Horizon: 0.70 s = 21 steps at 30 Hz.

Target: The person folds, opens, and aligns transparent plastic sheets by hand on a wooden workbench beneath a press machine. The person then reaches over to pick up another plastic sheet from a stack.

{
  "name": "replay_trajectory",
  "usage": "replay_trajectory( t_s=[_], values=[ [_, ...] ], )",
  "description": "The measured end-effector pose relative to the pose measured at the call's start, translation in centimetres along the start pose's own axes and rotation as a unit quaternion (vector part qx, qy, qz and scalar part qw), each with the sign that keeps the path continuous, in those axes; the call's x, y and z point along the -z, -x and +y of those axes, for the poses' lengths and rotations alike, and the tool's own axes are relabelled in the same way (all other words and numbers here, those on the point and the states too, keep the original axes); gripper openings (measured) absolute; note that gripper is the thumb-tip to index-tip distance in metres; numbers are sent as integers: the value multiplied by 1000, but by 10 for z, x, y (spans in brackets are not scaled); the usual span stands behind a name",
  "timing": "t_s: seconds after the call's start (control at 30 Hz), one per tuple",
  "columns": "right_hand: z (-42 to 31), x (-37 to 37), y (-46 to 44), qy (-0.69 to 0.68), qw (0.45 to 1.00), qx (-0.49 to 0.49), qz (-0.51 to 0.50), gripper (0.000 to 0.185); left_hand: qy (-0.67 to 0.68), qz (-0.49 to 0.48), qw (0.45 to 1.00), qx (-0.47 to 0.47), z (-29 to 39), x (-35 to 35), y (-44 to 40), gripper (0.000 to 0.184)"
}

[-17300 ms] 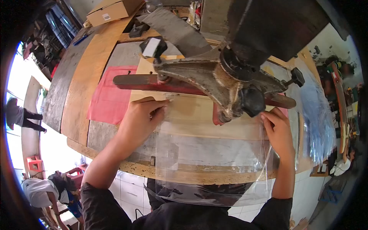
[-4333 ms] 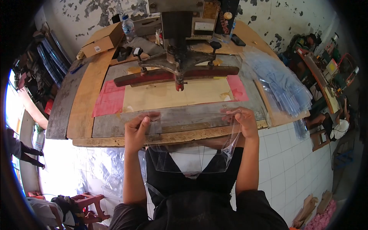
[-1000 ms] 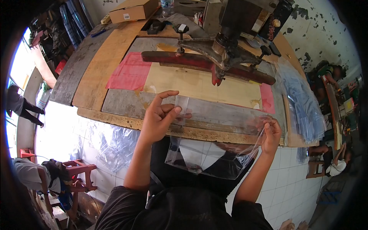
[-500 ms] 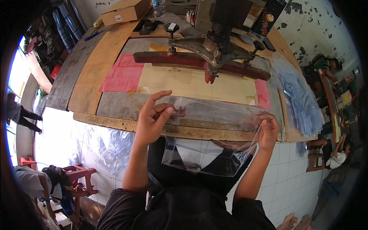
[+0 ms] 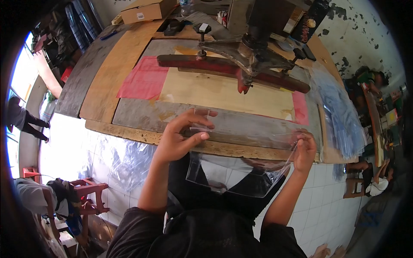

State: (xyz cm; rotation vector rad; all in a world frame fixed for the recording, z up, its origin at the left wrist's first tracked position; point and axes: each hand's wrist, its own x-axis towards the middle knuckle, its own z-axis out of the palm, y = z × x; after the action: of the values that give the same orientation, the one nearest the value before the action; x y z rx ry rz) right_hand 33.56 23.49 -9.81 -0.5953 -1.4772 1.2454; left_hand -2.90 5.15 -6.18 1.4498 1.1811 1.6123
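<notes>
A clear plastic pouch (image 5: 247,129) is stretched between my two hands, its upper part over the bench's front edge and its lower part hanging above my lap. My left hand (image 5: 183,135) is at the pouch's left end, fingers curled around the film, with the thumb slightly apart from them. At the right end, my right hand (image 5: 304,150) pinches the film between thumb and fingers. Beyond the pouch is a press with a red bar (image 5: 232,71), standing over a cream sheet (image 5: 206,90) with pink-red ends.
A pile of clear bluish plastic (image 5: 340,107) lies on the bench's right side. A cardboard box (image 5: 148,10) and a blue pen (image 5: 109,35) are at the back left. Crumpled plastic (image 5: 129,161) and a red stool (image 5: 90,195) are at lower left. Other people sit at right.
My left hand has shifted slightly right and down along the pouch's end, its fingers now bent forward and the thumb lower. My right hand still grips its end. The view has shifted slightly.
</notes>
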Motion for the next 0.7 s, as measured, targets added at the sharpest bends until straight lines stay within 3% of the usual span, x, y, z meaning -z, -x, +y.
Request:
replay_trajectory(
  t_s=[0.2, 0.7],
  values=[
    [1, 3, -2, 8, 999, 9, -35, 25, -36, 13, 997, -63, -6, 0, -3, 9],
    [-1, -1, -3, 35, 999, 9, -28, 24, -63, 27, 996, -63, -7, -1, -2, 16]
  ],
)
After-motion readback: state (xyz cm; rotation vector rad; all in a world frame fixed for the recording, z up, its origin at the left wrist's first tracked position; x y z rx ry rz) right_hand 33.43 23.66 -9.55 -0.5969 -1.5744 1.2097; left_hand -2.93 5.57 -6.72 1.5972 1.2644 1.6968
